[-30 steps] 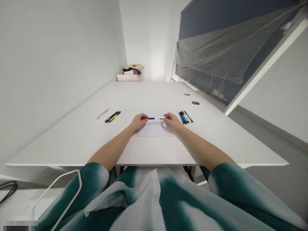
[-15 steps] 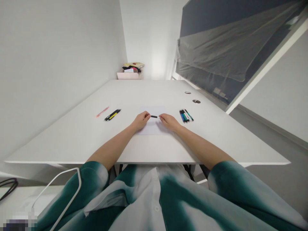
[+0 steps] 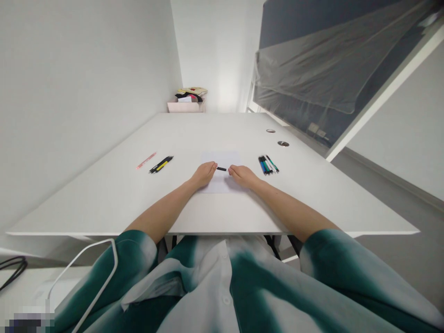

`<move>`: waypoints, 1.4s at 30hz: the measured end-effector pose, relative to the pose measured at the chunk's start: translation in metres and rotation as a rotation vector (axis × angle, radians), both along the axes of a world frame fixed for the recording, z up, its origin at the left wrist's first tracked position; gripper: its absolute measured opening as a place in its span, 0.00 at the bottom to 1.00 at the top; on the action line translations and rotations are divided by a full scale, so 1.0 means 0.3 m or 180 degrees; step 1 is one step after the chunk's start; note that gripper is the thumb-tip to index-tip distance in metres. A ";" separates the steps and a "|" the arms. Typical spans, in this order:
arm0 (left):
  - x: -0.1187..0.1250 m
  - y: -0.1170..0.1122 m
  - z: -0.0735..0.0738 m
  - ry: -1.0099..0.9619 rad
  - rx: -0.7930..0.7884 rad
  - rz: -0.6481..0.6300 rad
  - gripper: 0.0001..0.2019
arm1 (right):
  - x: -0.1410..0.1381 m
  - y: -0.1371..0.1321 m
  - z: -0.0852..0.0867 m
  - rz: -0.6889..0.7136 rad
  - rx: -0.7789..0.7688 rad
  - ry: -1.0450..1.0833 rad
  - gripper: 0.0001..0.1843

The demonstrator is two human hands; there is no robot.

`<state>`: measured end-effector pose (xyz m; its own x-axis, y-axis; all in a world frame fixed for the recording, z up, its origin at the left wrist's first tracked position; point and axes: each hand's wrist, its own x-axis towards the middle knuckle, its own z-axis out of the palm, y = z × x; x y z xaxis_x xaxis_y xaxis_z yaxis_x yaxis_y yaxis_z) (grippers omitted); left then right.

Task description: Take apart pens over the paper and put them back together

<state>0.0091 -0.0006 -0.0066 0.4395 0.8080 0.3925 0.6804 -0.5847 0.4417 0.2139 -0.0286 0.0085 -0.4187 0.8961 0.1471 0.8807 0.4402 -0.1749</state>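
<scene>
Both my hands rest over a white sheet of paper (image 3: 222, 159) on the white table (image 3: 215, 208). My left hand (image 3: 204, 174) and my right hand (image 3: 241, 175) are closed on the two ends of a black-and-white pen (image 3: 221, 169), held level just above the paper. Only a short black stretch of the pen shows between my fingertips.
A group of several pens (image 3: 268, 164) lies right of the paper. To the left lie black and yellow pens (image 3: 161, 164) and a pink pen (image 3: 146, 160). Two cable holes (image 3: 283, 143) sit further back. A box of items (image 3: 187, 102) stands beyond the far end.
My hands have drawn closer together along the pen, so less of it shows between them. The white part visible earlier is now hidden.
</scene>
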 end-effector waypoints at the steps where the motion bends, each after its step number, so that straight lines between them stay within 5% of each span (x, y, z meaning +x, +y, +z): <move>1: -0.001 -0.001 0.001 -0.0053 -0.0059 0.0020 0.18 | 0.000 0.001 0.001 -0.0004 -0.0008 -0.0003 0.20; 7: -0.019 -0.010 -0.005 -0.0517 -0.0244 -0.0090 0.12 | 0.013 0.018 -0.005 -0.0100 -0.0033 -0.0040 0.21; 16: -0.025 -0.012 0.002 -0.0275 -0.0120 -0.0175 0.09 | 0.030 0.025 -0.022 -0.0063 0.0091 0.0103 0.21; 26: -0.026 0.000 0.003 0.0230 -0.0181 -0.0128 0.20 | 0.040 0.047 -0.050 0.0240 0.0379 0.0536 0.12; 42: -0.025 -0.019 0.008 -0.0029 -0.0259 -0.0102 0.10 | 0.033 0.034 -0.041 0.0279 0.0262 0.0407 0.17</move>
